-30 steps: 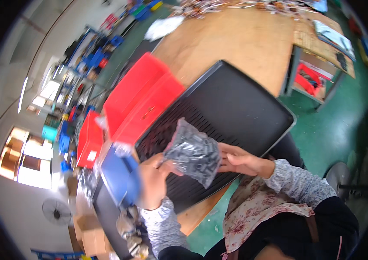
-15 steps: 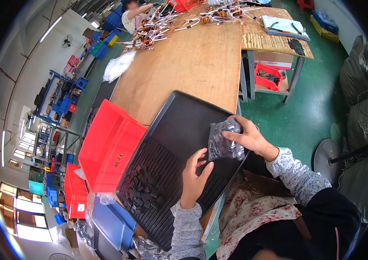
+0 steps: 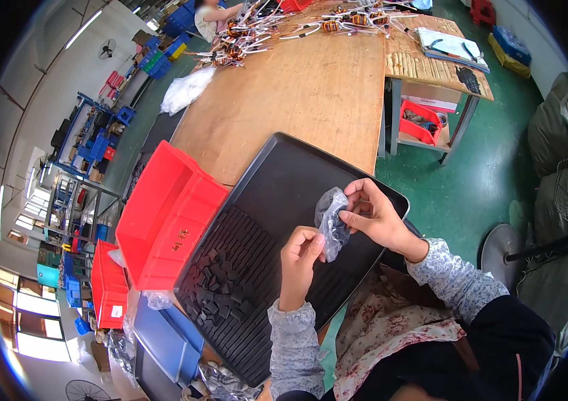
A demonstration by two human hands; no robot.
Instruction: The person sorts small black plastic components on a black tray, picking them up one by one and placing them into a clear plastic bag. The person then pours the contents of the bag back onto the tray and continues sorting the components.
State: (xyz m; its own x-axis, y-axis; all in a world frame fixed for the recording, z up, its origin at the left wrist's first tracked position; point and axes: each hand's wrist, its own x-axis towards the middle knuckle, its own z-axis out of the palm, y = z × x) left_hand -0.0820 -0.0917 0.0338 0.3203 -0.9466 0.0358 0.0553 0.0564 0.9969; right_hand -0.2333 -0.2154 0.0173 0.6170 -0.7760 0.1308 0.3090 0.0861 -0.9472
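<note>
Between my two hands, above the black tray point(image 3: 297, 167), is a clear plastic bag point(image 3: 332, 217) with dark contents. My left hand point(image 3: 301, 257) pinches the bag's lower left edge between thumb and fingers. The upper right part of the bag is gripped by my right hand point(image 3: 376, 217), thumb and fingertips closed on it. Below and left of the hands, rows of small black blocks point(image 3: 250, 234) line part of the tray. A loose heap of similar black pieces point(image 3: 220, 287) lies over the rows on the left side.
A red bin point(image 3: 170, 220) stands against the tray's left side, with a second red bin point(image 3: 108, 284) beyond it. Wired coils point(image 3: 237, 43) lie at the wooden table's point(image 3: 297, 93) far end, near another person. A fan point(image 3: 501, 250) stands at the right.
My left hand has closed on the bag, where it was apart with fingers spread. The bag has turned and looks narrower, and my right hand has shifted its grip to the edge.
</note>
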